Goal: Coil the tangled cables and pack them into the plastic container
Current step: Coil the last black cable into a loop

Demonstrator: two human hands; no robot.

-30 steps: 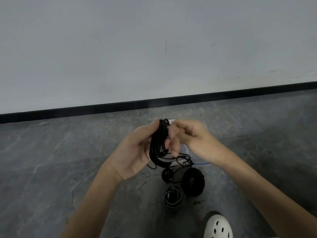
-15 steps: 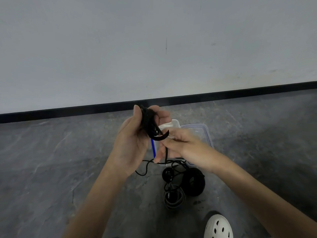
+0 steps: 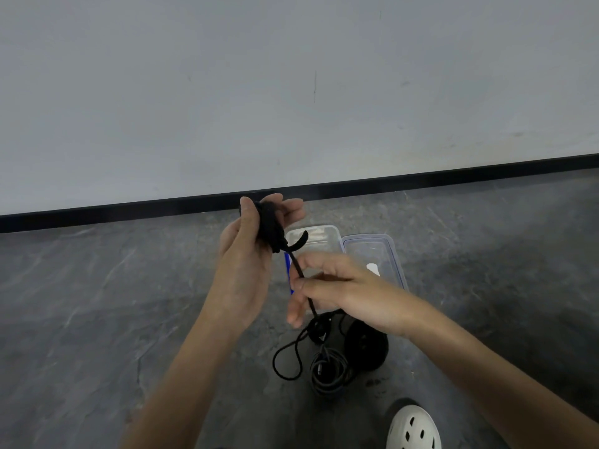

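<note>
Left hand (image 3: 246, 264) gripping a black cable bundle (image 3: 270, 226), right hand (image 3: 337, 291) fingers pinching its trailing strand, clear plastic container (image 3: 327, 236) on the floor beyond

Black cable (image 3: 299, 270); clear container (image 3: 319, 236), blue-edged lid (image 3: 387, 254); grey marbled floor (image 3: 97, 303); white shoe (image 3: 413, 427).
</note>
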